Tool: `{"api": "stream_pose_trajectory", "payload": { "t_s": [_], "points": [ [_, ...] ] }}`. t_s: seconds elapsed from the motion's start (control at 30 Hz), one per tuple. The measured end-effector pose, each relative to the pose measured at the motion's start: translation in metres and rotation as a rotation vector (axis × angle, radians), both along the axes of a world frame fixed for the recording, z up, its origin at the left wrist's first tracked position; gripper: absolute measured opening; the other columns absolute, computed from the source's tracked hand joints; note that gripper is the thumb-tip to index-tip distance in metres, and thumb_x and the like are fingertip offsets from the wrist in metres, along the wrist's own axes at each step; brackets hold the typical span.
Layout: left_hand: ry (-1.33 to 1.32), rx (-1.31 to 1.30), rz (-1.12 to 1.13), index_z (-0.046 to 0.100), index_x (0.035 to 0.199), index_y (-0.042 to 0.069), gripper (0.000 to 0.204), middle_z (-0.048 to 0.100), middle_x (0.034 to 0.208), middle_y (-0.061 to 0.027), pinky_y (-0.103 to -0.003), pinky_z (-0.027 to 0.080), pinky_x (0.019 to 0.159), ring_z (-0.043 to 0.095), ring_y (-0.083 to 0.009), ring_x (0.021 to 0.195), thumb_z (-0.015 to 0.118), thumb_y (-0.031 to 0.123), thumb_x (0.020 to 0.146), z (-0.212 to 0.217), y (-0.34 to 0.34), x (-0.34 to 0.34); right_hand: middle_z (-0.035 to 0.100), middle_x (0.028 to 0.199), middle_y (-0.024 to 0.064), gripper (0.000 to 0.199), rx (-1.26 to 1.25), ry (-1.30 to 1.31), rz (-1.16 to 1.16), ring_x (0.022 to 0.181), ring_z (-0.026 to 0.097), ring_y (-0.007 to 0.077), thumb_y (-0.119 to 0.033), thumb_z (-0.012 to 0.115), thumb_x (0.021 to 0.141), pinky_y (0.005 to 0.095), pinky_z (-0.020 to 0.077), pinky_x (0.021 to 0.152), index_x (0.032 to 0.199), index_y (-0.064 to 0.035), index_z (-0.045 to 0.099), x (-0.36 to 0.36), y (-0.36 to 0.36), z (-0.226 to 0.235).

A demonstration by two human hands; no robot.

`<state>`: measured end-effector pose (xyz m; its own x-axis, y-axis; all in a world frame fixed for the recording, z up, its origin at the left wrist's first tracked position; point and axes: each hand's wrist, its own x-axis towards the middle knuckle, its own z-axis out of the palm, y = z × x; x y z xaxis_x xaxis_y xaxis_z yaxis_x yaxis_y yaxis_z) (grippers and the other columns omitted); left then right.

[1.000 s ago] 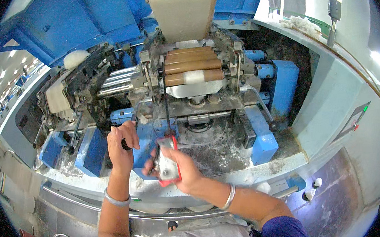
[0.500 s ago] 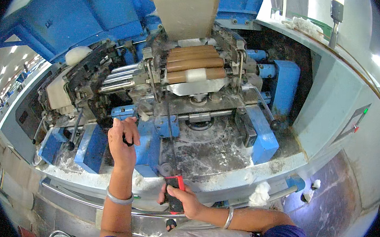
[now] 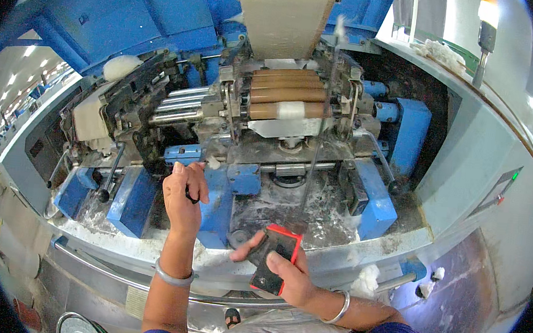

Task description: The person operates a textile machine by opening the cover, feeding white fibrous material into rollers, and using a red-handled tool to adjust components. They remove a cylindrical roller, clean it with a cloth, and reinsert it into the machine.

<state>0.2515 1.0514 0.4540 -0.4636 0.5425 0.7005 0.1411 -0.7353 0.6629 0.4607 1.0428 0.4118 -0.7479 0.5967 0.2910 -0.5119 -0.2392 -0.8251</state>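
Right hand (image 3: 299, 284) is clamping on a black, red-edged handheld device (image 3: 281, 242), thumb pressing across its face, one finger pointing out left. Device is sitting in front of the machine's pale front ledge (image 3: 336, 247). Thin dark rod (image 3: 310, 183), blurring, is rising from the device's top end, passing in front of the brown rollers (image 3: 286, 94) near their right end. Left hand (image 3: 180, 206) is curling its fingers around a small black piece (image 3: 192, 195), mostly hidden, near a blue cylinder (image 3: 183, 153). White fluff (image 3: 366, 280) is lying right of the device.
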Motion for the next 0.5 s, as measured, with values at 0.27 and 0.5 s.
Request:
{"api": "stream_pose_trajectory", "payload": {
  "t_s": [0.27, 0.5],
  "points": [
    [0.025, 0.008, 0.025, 0.035, 0.051, 0.011, 0.053, 0.040, 0.044, -0.0048, -0.036, 0.036, 0.084, 0.037, -0.0155, 0.048, 0.033, 0.030, 0.100, 0.002, 0.000, 0.002, 0.060, 0.092, 0.0134, 0.021, -0.255, -0.088, 0.211, 0.089, 0.059, 0.0217, -0.019, 0.044, 0.094, 0.0358, 0.0481, 0.080, 0.105, -0.0018, 0.049, -0.034, 0.004, -0.036],
    [0.027, 0.026, 0.012, 0.034, 0.052, 0.011, 0.051, 0.039, 0.043, -0.0038, -0.036, 0.037, 0.084, 0.036, -0.0145, 0.047, 0.034, 0.028, 0.100, 0.000, 0.001, 0.000, 0.061, 0.077, 0.0105, 0.022, -0.208, -0.242, 0.176, 0.073, 0.061, 0.0192, -0.024, 0.044, 0.095, 0.0318, 0.0498, 0.066, 0.099, -0.0028, 0.050, -0.034, 0.010, -0.045]
  ]
}}
